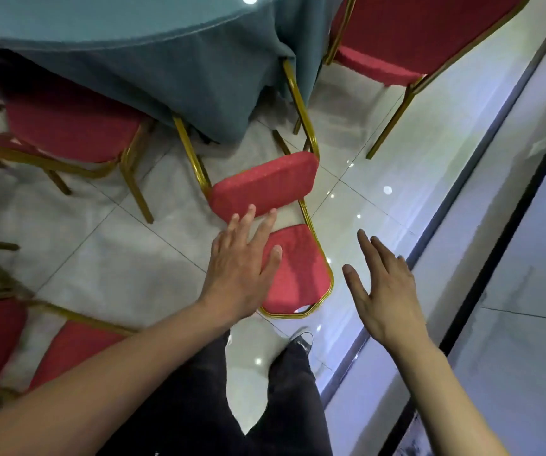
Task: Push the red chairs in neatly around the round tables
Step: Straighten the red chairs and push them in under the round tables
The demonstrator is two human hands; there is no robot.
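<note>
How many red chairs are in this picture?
4: one under the left hand, one left, one upper right, one lower left. Others may lie outside view.

Bare forearms, dark trousers (199, 399), dark shoe (302, 341).

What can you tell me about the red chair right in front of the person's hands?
The red chair has a padded red fabric backrest on a gold-coloured metal frame and a red padded seat. It looks tipped over, its frame running up under the teal tablecloth. The left hand lies open over it; whether it touches is unclear. The right hand hovers beside it, apart.
</note>
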